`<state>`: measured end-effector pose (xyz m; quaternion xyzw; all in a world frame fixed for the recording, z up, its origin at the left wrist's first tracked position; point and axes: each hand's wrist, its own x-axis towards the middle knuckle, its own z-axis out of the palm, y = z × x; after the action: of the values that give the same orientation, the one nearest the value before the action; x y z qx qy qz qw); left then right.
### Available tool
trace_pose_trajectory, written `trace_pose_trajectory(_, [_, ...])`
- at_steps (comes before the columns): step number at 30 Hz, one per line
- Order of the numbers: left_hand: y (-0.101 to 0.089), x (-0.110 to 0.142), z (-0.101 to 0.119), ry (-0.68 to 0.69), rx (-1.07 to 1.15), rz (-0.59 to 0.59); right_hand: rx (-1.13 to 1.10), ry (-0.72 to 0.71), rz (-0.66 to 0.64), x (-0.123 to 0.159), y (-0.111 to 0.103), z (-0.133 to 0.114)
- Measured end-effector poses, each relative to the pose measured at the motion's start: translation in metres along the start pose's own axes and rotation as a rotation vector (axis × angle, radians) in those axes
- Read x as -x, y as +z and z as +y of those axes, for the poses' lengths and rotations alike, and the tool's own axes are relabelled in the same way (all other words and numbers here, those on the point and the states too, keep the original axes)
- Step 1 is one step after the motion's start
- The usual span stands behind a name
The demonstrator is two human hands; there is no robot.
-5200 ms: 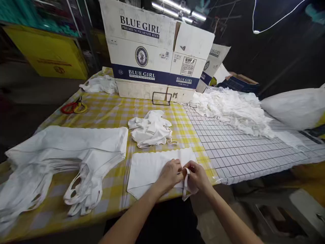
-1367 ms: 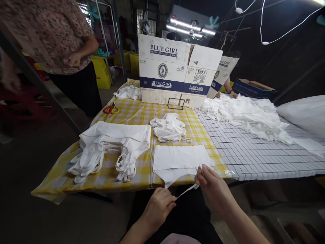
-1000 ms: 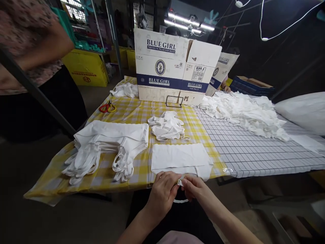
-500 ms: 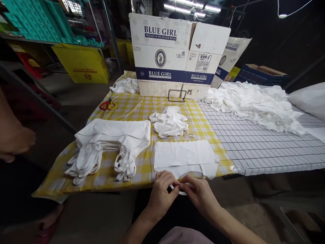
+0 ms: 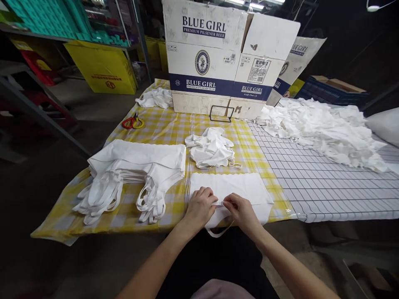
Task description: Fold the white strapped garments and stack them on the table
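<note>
A flat white garment (image 5: 233, 187) lies at the near edge of the yellow checked tablecloth (image 5: 162, 128). Its thin white strap (image 5: 220, 233) loops down over the table edge. My left hand (image 5: 201, 204) and my right hand (image 5: 238, 209) meet over the garment's lower edge, fingers pinched together on the strap end. To the left sits a neat stack of white strapped garments (image 5: 134, 170). Just beyond my hands lies a small crumpled heap of white garments (image 5: 212, 148).
A tall Blue Girl beer carton (image 5: 218, 58) stands at the table's back. Red and yellow scissors (image 5: 132, 123) lie at the left. A large pile of white fabric (image 5: 324, 128) covers the grid-patterned sheet (image 5: 311, 182) on the right. Yellow boxes (image 5: 99, 68) stand on the floor behind.
My hands have moved up from below the table edge onto the flat garment, still pinching the strap. The person at the left has gone out of view.
</note>
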<state>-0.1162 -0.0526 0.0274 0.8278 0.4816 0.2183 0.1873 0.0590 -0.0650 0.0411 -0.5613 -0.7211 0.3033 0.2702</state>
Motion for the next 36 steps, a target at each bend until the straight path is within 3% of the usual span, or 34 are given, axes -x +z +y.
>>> trace_pose_trajectory(5, [0.004, -0.008, -0.009, -0.017, 0.048, 0.013, 0.019, -0.032, -0.013, -0.013, 0.005, 0.011])
trace_pose_trajectory(12, [0.005, -0.017, -0.015, -0.058, 0.127, 0.006, 0.17, -0.181, -0.113, -0.03, 0.003, 0.003])
trace_pose_trajectory(25, [0.001, -0.024, -0.015, -0.06, 0.16, -0.016, 0.593, -0.362, -0.221, -0.043, 0.0, 0.002])
trace_pose_trajectory(31, [0.001, -0.021, -0.012, -0.083, 0.215, 0.007, 0.76, -0.405, -0.271, -0.036, -0.005, 0.0])
trace_pose_trajectory(36, [0.0, -0.019, -0.015, -0.077, 0.266, 0.006, 0.79, -0.323, -0.179, -0.002, -0.002, -0.003])
